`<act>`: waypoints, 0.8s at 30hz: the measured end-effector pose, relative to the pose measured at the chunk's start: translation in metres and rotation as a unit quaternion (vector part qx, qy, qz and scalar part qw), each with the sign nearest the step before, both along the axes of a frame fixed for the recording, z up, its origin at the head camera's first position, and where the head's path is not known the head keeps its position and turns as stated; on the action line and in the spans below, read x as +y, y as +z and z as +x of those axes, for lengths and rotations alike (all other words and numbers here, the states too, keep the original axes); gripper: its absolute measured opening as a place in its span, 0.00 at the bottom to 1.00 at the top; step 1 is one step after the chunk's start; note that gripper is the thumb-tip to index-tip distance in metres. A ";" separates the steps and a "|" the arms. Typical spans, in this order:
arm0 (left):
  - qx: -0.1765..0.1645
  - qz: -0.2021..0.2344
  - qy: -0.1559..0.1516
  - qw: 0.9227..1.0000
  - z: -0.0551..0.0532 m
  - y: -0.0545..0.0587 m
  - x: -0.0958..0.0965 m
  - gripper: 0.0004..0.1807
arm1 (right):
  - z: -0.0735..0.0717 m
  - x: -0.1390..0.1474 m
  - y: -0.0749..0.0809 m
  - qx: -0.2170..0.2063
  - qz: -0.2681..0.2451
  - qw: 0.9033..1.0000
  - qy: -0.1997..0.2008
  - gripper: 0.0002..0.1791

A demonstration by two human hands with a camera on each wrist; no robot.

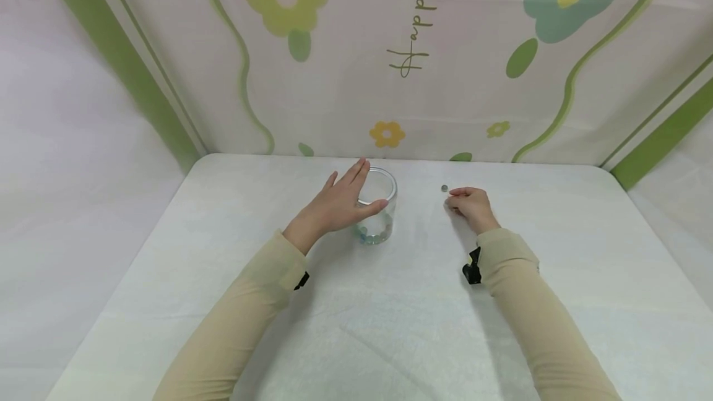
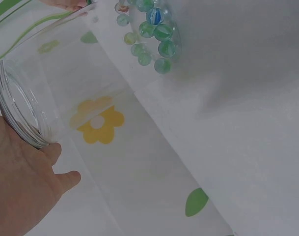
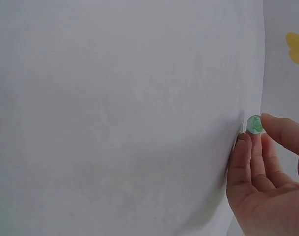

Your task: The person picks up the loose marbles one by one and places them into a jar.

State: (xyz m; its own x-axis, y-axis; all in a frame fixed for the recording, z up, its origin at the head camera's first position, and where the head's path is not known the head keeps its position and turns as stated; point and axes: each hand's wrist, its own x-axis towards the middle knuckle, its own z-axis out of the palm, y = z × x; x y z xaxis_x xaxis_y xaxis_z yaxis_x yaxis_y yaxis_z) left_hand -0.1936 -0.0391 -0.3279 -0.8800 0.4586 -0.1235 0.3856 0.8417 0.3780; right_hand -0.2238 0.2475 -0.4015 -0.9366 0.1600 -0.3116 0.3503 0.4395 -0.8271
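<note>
A clear jar [image 1: 384,210] stands upright with several glass marbles [image 1: 374,239] at its bottom, mostly green, one of them blue-striped in the left wrist view. My left hand [image 1: 341,202] rests against the jar's left side near the rim, fingers straight, thumb stretched across the front. Right of the jar, a small marble [image 1: 444,188] lies on the table, green and clear in the right wrist view. My right hand [image 1: 471,208] is beside that marble, with thumb and fingertips on either side in the right wrist view. A small gap shows in the head view.
The white-covered table [image 1: 356,327] ends at a back edge, behind which a floral cloth [image 1: 340,98] hangs. White cloth walls stand at both sides. A black wrist camera [image 1: 472,270] sits at my right cuff.
</note>
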 end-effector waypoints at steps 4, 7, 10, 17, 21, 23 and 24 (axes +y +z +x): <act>0.002 0.000 0.000 1.000 -0.001 0.000 0.000 0.50 | 0.000 0.004 0.004 -0.013 -0.041 0.999 -0.004 0.26; 0.001 0.002 0.000 1.000 0.000 0.000 0.000 0.51 | -0.001 0.008 0.009 -0.027 -0.069 0.997 -0.006 0.28; -0.001 0.004 0.000 1.000 0.001 0.001 0.000 0.51 | -0.001 0.009 0.016 -0.036 -0.098 0.995 -0.002 0.29; -0.002 0.005 0.002 1.000 0.002 0.000 0.000 0.50 | -0.001 0.007 0.040 -0.034 -0.185 0.982 0.013 0.32; -0.001 0.004 0.001 1.000 0.002 0.000 -0.001 0.50 | 0.000 0.001 0.056 -0.024 -0.229 0.973 0.025 0.27; -0.001 0.004 0.001 1.000 0.002 0.000 -0.001 0.51 | 0.002 -0.003 0.064 -0.015 -0.247 0.968 0.034 0.25; 0.000 0.004 0.000 1.000 0.002 0.000 -0.001 0.51 | 0.002 -0.005 0.068 -0.012 -0.256 0.966 0.038 0.25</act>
